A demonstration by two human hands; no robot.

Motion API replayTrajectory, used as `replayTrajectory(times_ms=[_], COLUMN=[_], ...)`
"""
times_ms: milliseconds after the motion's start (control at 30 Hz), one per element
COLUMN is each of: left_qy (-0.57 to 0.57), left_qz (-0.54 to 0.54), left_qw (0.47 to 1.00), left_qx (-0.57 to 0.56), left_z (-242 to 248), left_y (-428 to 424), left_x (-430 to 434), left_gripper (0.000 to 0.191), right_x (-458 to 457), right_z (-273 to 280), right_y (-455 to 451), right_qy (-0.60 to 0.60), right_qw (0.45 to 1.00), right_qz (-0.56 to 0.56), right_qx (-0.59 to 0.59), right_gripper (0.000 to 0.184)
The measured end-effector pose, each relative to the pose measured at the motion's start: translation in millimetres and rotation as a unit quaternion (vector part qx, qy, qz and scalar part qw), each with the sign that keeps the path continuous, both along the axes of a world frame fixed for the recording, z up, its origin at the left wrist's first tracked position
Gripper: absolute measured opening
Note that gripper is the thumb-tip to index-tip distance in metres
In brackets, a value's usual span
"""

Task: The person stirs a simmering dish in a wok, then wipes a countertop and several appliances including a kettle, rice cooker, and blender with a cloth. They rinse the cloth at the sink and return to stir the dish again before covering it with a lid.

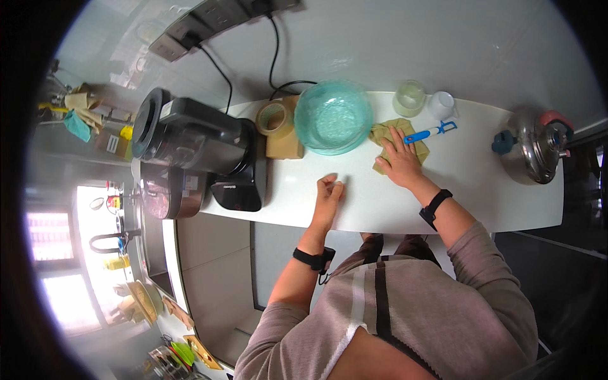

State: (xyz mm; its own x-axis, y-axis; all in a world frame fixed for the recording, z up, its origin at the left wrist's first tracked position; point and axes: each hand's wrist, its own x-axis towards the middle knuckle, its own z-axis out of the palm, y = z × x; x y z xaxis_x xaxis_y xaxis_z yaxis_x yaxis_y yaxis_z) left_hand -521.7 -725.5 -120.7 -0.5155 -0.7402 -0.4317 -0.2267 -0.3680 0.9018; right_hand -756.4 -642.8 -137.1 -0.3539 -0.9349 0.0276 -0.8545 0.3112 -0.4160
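Note:
My right hand (403, 164) lies with spread fingers on a folded yellow-green cloth (380, 132) on the white countertop (456, 199). Beside its fingertips, a peeler (430, 133) with a blue and white handle rests partly over the cloth, its blade end pointing right. My left hand (327, 202) is loosely curled above the counter, thumb and forefinger a little apart, and nothing shows between them. Ahead of it stands a turquoise glass bowl (335, 116), apparently stacked on another. A glass jar (409, 98) and a white cup (441, 105) stand behind the cloth.
A black blender-like appliance (204, 137) stands to the left, near a roll of tape (274, 118) on a cardboard box (285, 146). At the right end is a steel kettle (529, 147). Cords hang from a power strip (213, 19) on the wall.

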Motion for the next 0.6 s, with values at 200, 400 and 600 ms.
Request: replayTrajectory(times_ms=[200,400,600], left_qy=[0.076,0.031,-0.128], left_qz=[0.053,0.103,-0.04], left_qw=[0.995,0.985,0.841], left_qx=[0.032,-0.133,-0.524], left_z=[-15.8,-22.4,14.5], left_y=[3.0,-3.6,27.8], left_x=[20.8,65.0,49.3], left_gripper=[0.034,0.024,0.028], right_x=[61.1,138.0,139.9], right_z=[3.6,7.8,6.7], right_y=[-1.4,7.2,16.3], right_qy=[0.015,-0.033,-0.029], right_qw=[0.996,0.974,0.965], right_qz=[0.083,0.224,0.257], right_qx=[0.011,-0.008,-0.051], right_gripper=[0.061,0.061,0.062])
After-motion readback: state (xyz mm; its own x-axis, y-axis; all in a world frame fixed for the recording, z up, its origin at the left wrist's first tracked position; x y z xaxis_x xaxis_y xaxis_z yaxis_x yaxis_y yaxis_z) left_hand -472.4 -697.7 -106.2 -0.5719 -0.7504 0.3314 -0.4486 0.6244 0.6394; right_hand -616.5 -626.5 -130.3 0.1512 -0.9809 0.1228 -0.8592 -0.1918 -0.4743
